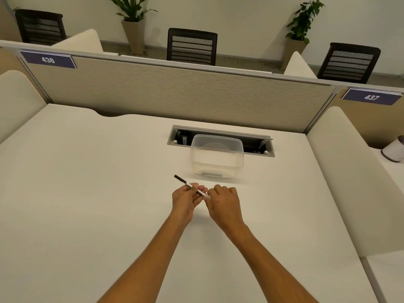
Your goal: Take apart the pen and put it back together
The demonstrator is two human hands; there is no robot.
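A thin pen [183, 181] with a black cap end and a pale barrel is held above the middle of the white desk [87, 193]. Its black end points up and to the left. My left hand [185, 200] grips the barrel between the fingers and thumb. My right hand [223, 202] is closed around the pen's lower right end, and the fingers hide that tip. The two hands touch near the pen's middle.
A clear plastic container [216, 158] stands just beyond the hands, in front of an open cable tray [175, 136] in the desk. A beige partition [175, 95] closes the desk's far side. A white cylindrical object [393, 149] sits on the neighbouring desk at right.
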